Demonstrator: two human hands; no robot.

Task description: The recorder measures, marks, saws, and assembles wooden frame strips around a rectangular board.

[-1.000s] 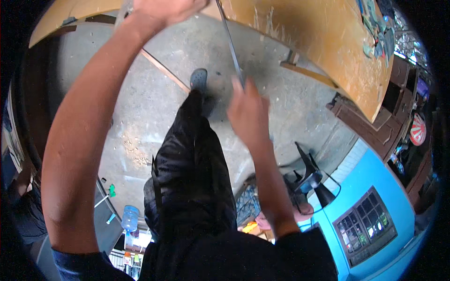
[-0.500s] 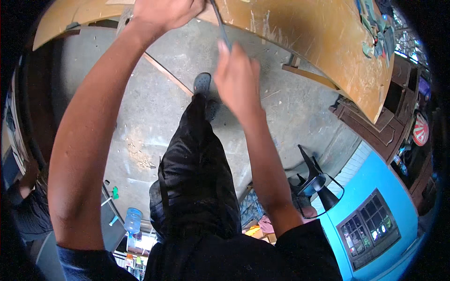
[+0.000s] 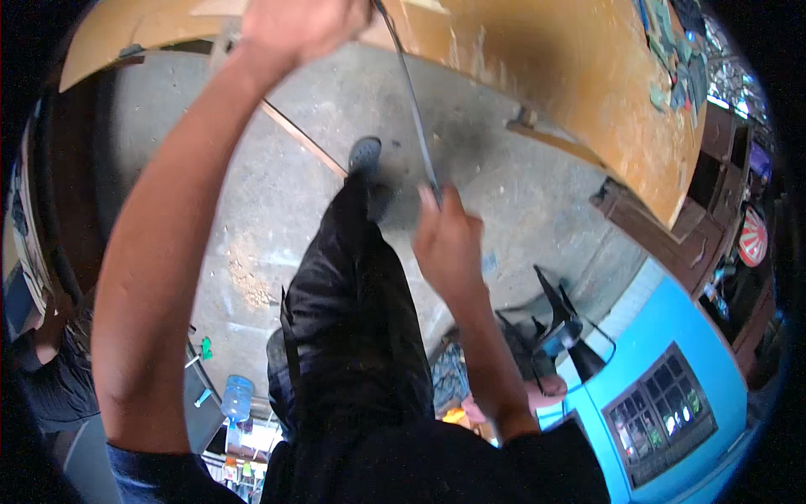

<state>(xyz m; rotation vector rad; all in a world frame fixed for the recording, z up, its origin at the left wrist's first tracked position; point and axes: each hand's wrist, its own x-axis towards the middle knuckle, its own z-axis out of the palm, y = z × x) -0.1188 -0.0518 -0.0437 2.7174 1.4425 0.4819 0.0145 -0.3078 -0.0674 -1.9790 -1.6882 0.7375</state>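
My right hand (image 3: 449,239) is closed round the near end of a long thin grey metal tool (image 3: 413,105), seen edge-on. From that grip the tool slants up and slightly left to the edge of the wooden table (image 3: 537,67), its darker far end beside my left hand. My left hand (image 3: 306,25) is at the table's near edge, knuckles bent and partly blurred. Whatever lies under its fingers is hidden, and the picture's top cuts it off. Pale wood (image 3: 220,7) shows on the table just left of that hand.
A wooden bar (image 3: 302,139) runs low across the concrete floor near my shoe (image 3: 364,154). Wood shavings (image 3: 250,281) lie to the left. At right are a black chair (image 3: 558,328) and brown cabinet parts (image 3: 655,218). Another person (image 3: 54,370) is at far left.
My right hand has drawn back toward my body with the metal tool, so more of its length shows. My left hand stays at the table edge with a slight shift.
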